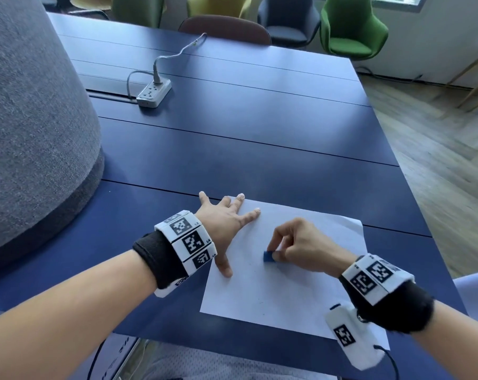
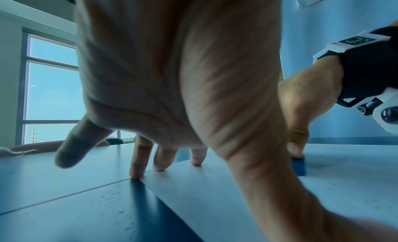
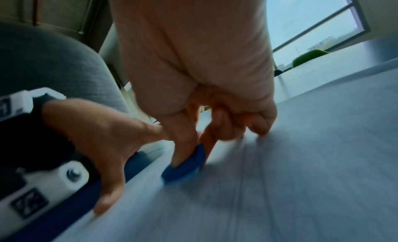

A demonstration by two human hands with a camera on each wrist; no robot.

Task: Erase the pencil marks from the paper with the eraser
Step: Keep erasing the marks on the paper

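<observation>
A white sheet of paper lies on the dark blue table near its front edge. My right hand pinches a small blue eraser between thumb and fingers, with the eraser down on the middle of the sheet. In the right wrist view the eraser touches the paper, and the picture is smeared by motion. My left hand lies flat with spread fingers on the sheet's left edge, thumb on the paper. The left wrist view has the fingers pressing down and the eraser at right. Pencil marks are too faint to make out.
A white power strip with a grey cable sits at the table's far left. A large grey fabric-covered body stands at the left, over the table's edge. Green, yellow and dark chairs line the far side. Wooden floor lies to the right.
</observation>
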